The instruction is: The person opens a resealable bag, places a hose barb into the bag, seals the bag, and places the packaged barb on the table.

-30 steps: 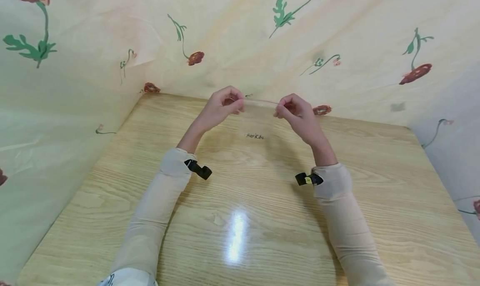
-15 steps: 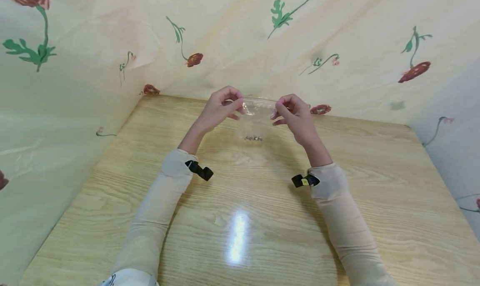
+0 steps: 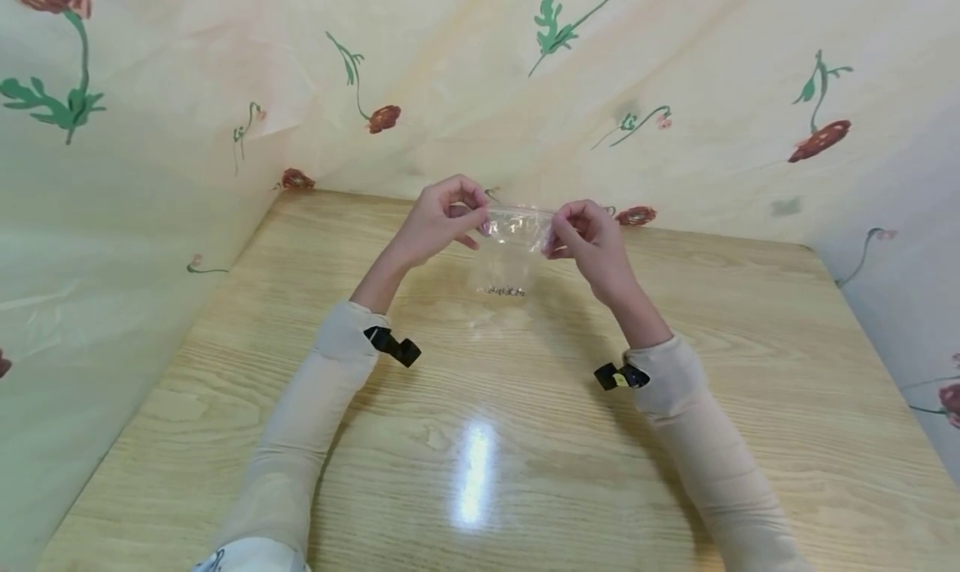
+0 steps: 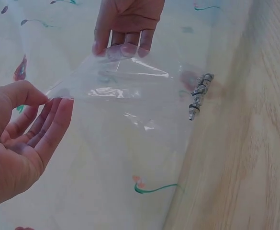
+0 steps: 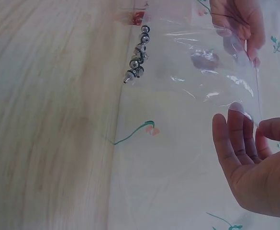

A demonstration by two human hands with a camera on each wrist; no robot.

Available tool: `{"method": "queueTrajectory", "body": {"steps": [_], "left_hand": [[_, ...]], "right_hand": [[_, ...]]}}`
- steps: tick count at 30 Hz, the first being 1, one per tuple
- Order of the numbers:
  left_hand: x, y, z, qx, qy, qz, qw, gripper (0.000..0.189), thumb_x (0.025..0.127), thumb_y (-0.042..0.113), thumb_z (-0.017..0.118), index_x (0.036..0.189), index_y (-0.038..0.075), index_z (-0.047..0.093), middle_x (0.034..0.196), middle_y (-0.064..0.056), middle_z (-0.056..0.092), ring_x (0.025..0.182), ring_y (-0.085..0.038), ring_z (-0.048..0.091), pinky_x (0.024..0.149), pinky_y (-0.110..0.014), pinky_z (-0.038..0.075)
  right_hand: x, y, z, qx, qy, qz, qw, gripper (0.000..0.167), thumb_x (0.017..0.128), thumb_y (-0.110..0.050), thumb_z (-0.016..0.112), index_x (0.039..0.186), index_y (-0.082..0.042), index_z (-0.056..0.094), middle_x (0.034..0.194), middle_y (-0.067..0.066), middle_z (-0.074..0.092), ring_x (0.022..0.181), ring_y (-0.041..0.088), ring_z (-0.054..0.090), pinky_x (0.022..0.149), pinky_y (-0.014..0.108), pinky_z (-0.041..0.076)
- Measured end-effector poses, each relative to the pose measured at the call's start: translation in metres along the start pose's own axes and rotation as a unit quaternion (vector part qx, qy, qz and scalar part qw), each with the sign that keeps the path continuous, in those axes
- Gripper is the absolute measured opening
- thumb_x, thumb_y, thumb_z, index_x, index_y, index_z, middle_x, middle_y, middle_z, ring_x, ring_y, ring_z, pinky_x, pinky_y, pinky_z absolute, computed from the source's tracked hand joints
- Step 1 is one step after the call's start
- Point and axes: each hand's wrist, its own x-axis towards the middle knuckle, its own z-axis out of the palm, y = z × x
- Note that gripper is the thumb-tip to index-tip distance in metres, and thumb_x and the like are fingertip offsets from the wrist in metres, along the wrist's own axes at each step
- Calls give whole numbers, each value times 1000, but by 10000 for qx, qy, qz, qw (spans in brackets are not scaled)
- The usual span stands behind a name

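A clear zip bag (image 3: 516,226) hangs upright between my two hands over the far part of the table. Several small metal screws (image 3: 506,291), some with dark rings, lie in a row along its bottom; they show larger in the left wrist view as shiny screws (image 4: 197,96). My left hand (image 3: 444,220) pinches the bag's top left corner between thumb and forefinger. At the top right corner my right hand (image 3: 592,243) pinches the bag the same way, its other fingers (image 5: 236,129) behind the film. Whether the seal is closed I cannot tell.
The wood-grain table (image 3: 480,372) spreads below both arms. A flowered cloth (image 3: 450,72) hangs behind it and along the left side. Black straps with small cameras (image 3: 393,345) sit on both wrists.
The bag has come down slightly and tilted so its front face shows more. Its screws sit a little lower in the head view. Both hands keep their pinch on the corners.
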Motion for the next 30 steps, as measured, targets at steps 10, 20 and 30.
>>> {"method": "queueTrajectory", "body": {"steps": [10, 20, 30], "left_hand": [[-18, 2, 0, 91, -122, -229, 9996, 16, 98, 3, 62, 111, -4, 57, 94, -8, 62, 81, -24, 70, 65, -37, 61], [-36, 6, 7, -54, -340, -429, 9985, 18, 98, 3, 62, 113, -6, 57, 97, -10, 61, 81, -19, 70, 68, -43, 62], [-48, 3, 10, -18, -639, -562, 9964, 18, 100, 5, 61, 114, -6, 56, 100, -10, 60, 85, -26, 71, 69, -43, 62]], "right_hand": [[-18, -4, 2, 17, -445, 65, 9990, 14, 100, 1, 57, 105, 14, 55, 83, 8, 65, 71, 14, 68, 72, 27, 60], [-35, -11, -2, -42, -713, 196, 9973, 14, 101, -2, 58, 105, 11, 55, 84, 6, 65, 74, 14, 70, 74, 30, 61], [-48, -12, -3, -4, -979, 432, 9943, 8, 103, -6, 55, 107, 1, 55, 87, 5, 66, 76, 15, 70, 75, 32, 61]]}}
